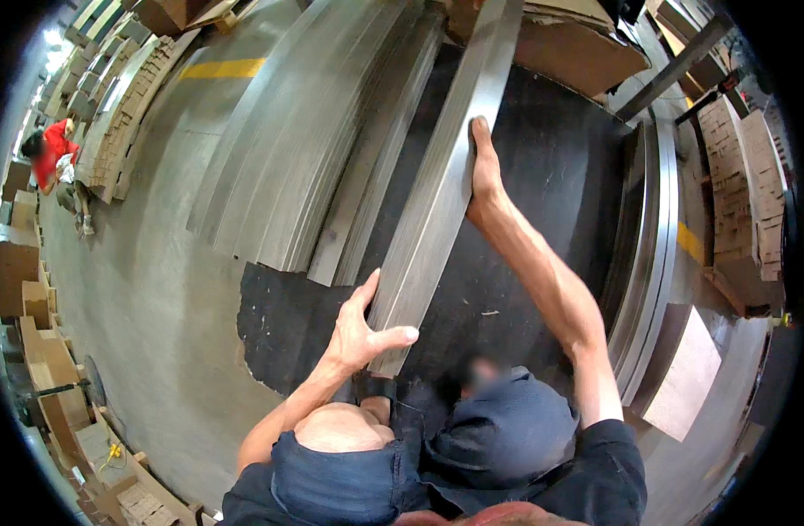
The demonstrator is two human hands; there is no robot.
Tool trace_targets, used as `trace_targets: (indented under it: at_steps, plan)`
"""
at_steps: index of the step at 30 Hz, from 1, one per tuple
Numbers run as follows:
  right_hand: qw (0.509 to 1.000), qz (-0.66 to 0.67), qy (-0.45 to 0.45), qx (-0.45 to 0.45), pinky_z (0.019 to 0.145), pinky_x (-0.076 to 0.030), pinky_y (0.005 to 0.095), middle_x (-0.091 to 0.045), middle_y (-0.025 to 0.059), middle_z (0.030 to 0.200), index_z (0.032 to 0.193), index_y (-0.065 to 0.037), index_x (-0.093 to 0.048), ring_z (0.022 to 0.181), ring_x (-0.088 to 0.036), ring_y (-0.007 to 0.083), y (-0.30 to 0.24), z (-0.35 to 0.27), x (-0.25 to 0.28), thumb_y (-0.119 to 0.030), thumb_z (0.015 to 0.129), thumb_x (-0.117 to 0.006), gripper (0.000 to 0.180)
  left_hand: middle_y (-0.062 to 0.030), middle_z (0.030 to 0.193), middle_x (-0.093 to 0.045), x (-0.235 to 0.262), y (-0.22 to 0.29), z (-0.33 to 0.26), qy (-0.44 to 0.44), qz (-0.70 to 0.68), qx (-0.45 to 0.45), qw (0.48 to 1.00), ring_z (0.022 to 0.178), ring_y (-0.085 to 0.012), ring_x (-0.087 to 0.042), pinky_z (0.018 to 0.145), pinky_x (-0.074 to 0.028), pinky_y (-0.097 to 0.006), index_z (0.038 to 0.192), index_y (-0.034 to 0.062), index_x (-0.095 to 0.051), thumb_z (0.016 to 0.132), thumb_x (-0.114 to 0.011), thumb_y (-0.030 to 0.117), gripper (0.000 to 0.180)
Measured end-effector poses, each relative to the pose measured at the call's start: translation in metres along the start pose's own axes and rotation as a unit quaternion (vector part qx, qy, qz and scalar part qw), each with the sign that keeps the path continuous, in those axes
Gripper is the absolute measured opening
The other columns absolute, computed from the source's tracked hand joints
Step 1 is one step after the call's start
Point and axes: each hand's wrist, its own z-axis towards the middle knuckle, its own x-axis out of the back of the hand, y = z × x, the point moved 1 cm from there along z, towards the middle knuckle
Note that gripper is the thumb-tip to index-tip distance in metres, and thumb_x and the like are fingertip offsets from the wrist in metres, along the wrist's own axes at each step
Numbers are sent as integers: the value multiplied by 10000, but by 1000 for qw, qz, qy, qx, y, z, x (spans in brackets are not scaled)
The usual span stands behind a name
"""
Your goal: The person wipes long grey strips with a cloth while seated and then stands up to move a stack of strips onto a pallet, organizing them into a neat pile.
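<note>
A long grey metal bar (444, 175), which looks like several thin strips stacked together, runs from near my knees up to the top of the view. Around its near end, my left hand (358, 335) has the thumb across the bar and the fingers on its left side. Farther along, my right hand (484, 171) presses against the bar's right side, and most of its fingers are hidden. Left of the bar lie long stacks of similar metal strips (297, 167), with a narrower stack (367, 175) closest to it.
Black matting (542, 202) covers the floor under the bar. More long metal strips (652, 245) lie at the right, beside a cardboard box (678, 373). A large carton (577, 53) stands at the far end. A person in red (56, 153) sits far left near stacked cardboard (126, 114).
</note>
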Motion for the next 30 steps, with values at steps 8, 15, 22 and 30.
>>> trace_targets:
  at_steps: [8,15,22,30]
  plan:
    - [998,-52,-21,24,1033,-430,480,-560,152,1358,1407,-68,-481,1197,-554,322,-30,69,-58,-642,962,-422,728,-267,1281,-548,31,48,38,16,-188,65,980,1148,-294,-574,986,-441,-360,1425,-150,-378,624,-821,330,1033]
    - [997,-66,-25,10,972,-477,471,-623,124,1246,1326,-75,-546,1097,-604,291,-24,107,-67,-604,975,-429,646,-296,1244,-530,43,32,58,6,-253,92,963,1123,-305,-569,972,-443,-363,1393,-182,-348,650,-829,289,1003]
    - [995,-97,-29,-11,942,-504,455,-630,123,1224,1304,-77,-557,1080,-614,271,-23,130,-75,-596,990,-391,629,-360,1368,-465,51,24,42,60,-273,66,958,1252,-339,-518,1071,-394,-384,1441,-207,-256,748,-812,373,1062]
    - [979,-201,-17,-16,1016,-386,612,-526,185,1399,1424,-92,-460,1265,-502,360,-12,139,-69,-742,893,-423,841,-108,978,-679,50,-11,-16,149,-444,169,867,946,-207,-637,926,-468,-362,1015,-4,-691,826,-760,228,308]
